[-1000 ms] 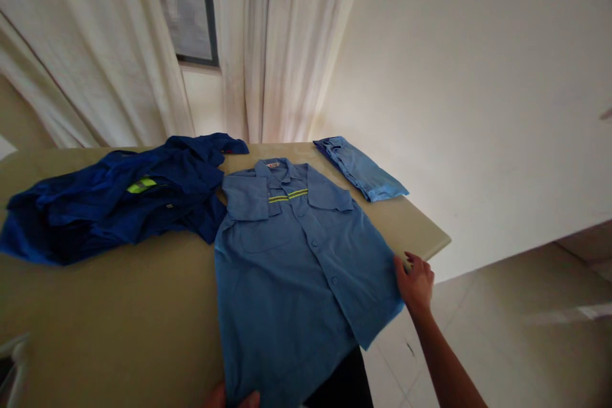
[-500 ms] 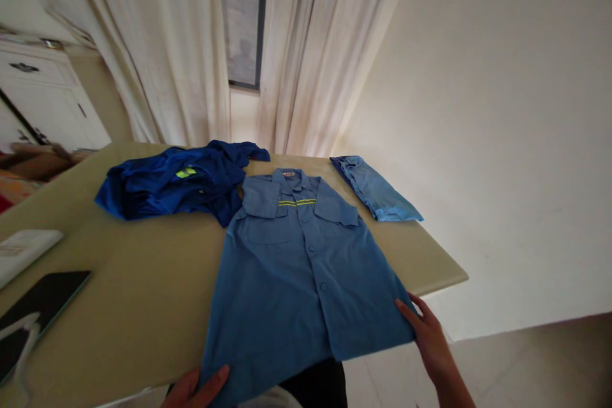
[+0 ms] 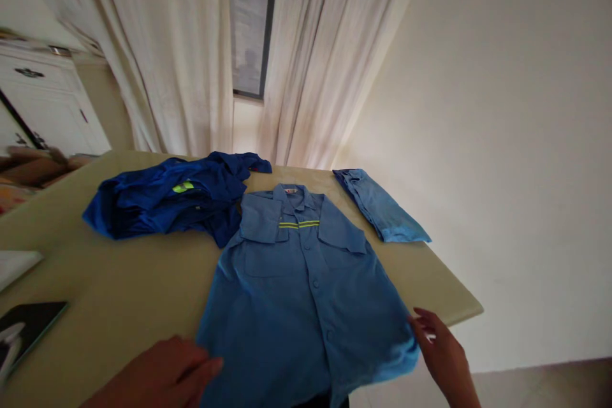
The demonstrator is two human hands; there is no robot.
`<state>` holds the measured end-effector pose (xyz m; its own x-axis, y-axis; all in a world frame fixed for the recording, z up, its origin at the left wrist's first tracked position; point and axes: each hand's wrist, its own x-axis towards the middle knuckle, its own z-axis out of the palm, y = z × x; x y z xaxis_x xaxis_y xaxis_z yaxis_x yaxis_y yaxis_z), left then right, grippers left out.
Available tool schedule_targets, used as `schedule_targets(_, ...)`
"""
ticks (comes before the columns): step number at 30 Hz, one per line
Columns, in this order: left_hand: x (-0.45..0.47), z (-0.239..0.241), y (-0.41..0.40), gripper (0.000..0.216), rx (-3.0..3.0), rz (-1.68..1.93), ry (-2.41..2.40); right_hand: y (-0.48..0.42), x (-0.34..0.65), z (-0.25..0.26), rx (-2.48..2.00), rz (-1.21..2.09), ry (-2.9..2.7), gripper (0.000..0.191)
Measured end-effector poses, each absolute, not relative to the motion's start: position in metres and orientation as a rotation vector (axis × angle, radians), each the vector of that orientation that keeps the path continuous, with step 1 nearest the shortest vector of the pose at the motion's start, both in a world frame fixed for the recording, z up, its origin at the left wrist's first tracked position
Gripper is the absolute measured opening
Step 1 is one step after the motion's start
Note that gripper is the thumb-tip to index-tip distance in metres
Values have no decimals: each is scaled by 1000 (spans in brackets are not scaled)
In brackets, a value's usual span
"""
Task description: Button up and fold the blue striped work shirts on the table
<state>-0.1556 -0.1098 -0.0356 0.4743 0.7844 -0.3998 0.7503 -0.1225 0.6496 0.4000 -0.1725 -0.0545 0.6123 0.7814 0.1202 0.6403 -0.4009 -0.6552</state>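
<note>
At lower centre on the counter (image 3: 129, 293), the blue shirt (image 3: 275, 309) has its sleeves folded in but its body unfolded, your right hand (image 3: 442, 350) pinching one side edge, your left hand (image 3: 162, 370) at the other, its grip too blurred to tell.

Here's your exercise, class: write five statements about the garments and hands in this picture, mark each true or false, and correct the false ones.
1. The left hand and right hand are at opposite sides of the buttoned shirt. True.
2. A dark blue garment and a pale blue garment also lie on the table. True.
3. The dark blue garment is neatly folded. False: it lies crumpled.
4. In the picture, the pale blue garment is left of the shirt. False: it is to the right.
5. Yellow stripes cross the shirt's chest. True.
</note>
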Motion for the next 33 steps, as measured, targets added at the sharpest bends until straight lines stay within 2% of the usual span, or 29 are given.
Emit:
schedule_targets(5, -72, 0, 2, 39, 2070, 402, 1204, -43, 354, -30, -1870, 244, -1543, 52)
schedule_targets(8, -34, -13, 83, 29, 2097, 549, 1279, 43, 315, -35, -1725, 206, -1746, 48)
schedule_targets(12, -5, -36, 175, 33, 2220, 614, 1444, 118, 268, -66, -1750, 134, -1846, 46)
schedule_targets(17, 3, -53, 257, 36, 2249, 565, 1583, 135, 247, -100, -1856, 91, -1882, 43)
schedule_targets(23, 0, -74, 322, 26, 2178, 485, 1667, 134, 256, -104, -1820, 133, -1862, 39)
schedule_targets(28, 5, -78, 345, 34, 2128, 538, 1589, 135, 254, -102, -1806, 146, -1836, 34)
schedule_targets(33, 8, -57, 339, 39, 2129, 585, 1461, 134, 255, -101, -1793, 172, -1808, 31)
